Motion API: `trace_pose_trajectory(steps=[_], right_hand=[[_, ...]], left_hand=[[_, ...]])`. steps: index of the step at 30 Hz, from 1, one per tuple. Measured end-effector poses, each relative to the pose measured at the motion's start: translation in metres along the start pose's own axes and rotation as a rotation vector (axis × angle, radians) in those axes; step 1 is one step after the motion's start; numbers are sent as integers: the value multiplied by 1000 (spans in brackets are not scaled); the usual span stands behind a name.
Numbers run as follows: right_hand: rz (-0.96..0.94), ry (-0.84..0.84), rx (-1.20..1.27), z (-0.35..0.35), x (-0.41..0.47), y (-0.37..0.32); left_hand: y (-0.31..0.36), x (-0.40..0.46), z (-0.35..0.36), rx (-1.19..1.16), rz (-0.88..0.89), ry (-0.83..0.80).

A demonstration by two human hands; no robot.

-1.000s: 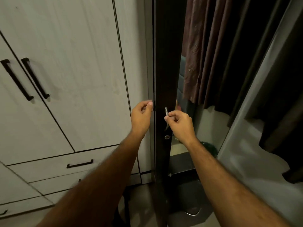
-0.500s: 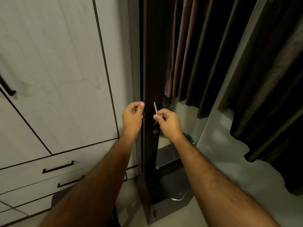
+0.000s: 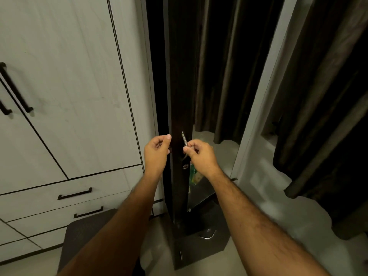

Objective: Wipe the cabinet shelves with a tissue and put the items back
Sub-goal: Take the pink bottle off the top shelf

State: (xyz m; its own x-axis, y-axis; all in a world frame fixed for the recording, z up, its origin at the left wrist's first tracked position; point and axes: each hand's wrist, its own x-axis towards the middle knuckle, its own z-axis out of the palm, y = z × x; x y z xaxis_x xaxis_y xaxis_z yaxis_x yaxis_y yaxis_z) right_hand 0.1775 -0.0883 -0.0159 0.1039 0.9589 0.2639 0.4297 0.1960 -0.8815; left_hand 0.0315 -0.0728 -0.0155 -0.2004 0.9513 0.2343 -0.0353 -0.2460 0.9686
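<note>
Right hand (image 3: 201, 156) on door handle (image 3: 184, 138), left hand (image 3: 157, 151) at door edge (image 3: 171, 116)

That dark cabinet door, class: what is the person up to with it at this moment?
A person stands at a tall dark cabinet door beside pale wardrobes. The right hand pinches the slim metal handle, while the left hand has its fingers curled at the door's edge. The door stands ajar, with a dark gap beside it. No tissue is visible, and wiping has not begun.
</note>
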Motion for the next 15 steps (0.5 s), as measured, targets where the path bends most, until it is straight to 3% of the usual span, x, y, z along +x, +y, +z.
trace_pose_trajectory(steps=[15], right_hand=[[-8,-65,92,-65,-58,16]], left_hand=[[18,-89,37,18,8,30]])
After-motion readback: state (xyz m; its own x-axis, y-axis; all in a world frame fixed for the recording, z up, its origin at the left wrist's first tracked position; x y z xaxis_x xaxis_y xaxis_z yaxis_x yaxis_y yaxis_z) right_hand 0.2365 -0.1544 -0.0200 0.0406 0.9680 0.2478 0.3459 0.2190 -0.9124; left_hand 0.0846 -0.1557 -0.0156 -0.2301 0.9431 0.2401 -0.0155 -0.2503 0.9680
